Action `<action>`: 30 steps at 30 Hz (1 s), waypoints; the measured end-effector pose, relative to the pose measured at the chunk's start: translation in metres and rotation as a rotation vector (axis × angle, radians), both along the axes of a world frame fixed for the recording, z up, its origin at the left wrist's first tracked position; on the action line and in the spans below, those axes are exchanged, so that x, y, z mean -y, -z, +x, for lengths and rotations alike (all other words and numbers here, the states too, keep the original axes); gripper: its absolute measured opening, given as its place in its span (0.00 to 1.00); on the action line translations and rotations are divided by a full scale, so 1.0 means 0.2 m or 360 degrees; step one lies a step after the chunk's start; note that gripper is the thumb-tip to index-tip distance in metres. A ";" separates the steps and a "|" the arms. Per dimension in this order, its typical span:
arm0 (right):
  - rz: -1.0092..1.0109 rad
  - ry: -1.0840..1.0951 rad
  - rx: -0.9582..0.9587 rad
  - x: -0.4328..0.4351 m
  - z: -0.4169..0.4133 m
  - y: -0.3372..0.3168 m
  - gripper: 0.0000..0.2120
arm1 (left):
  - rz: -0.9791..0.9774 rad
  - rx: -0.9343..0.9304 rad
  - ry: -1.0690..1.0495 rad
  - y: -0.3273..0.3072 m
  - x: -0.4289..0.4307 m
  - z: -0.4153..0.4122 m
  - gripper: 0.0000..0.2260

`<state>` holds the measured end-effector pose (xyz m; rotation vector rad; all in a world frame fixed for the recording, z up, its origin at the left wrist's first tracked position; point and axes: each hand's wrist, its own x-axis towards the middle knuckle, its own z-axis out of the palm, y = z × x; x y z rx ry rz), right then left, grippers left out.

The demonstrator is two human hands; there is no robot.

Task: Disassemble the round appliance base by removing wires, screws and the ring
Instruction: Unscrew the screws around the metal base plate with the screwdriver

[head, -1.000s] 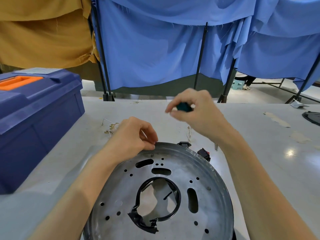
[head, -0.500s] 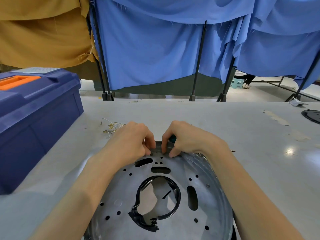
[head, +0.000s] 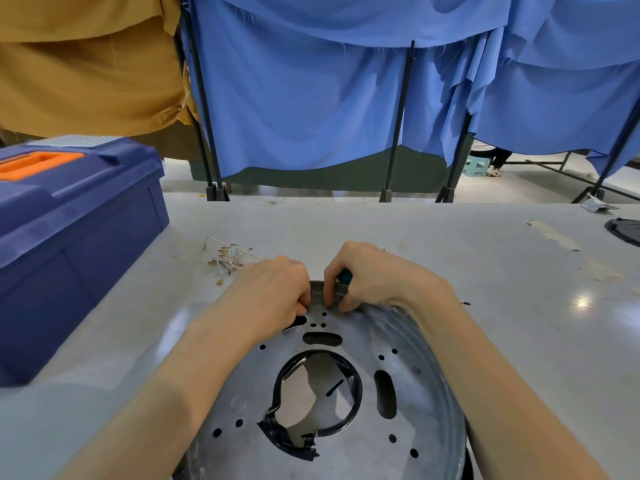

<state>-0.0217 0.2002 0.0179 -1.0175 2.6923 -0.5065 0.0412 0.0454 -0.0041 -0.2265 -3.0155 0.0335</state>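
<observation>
Round base, near edge off-frame.

A workshop bay: a blue toolbox on a grey desk, loose wires, and blue curtains hung on black stands as partitions.

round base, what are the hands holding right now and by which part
The left hand and right hand hold the round base at its far rim, fingers curled over the edge. The right also has a teal-handled tool tucked in its palm.
</observation>
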 end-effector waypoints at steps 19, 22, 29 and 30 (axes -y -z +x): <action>-0.0057 0.0016 0.0043 0.00 0.01 0.00 0.10 | -0.0280 -0.0097 0.0066 0.01 -0.04 0.01 0.08; -0.0057 0.0016 0.0047 0.00 0.01 0.00 0.10 | -0.0355 -0.0089 0.0074 0.02 -0.05 0.01 0.07; -0.0069 0.0018 0.0046 0.00 0.01 0.00 0.11 | -0.0539 -0.0063 0.0100 0.01 -0.07 0.02 0.04; -0.0072 0.0018 0.0051 0.00 0.01 0.00 0.11 | -0.0562 -0.0064 0.0100 0.02 -0.07 0.01 0.05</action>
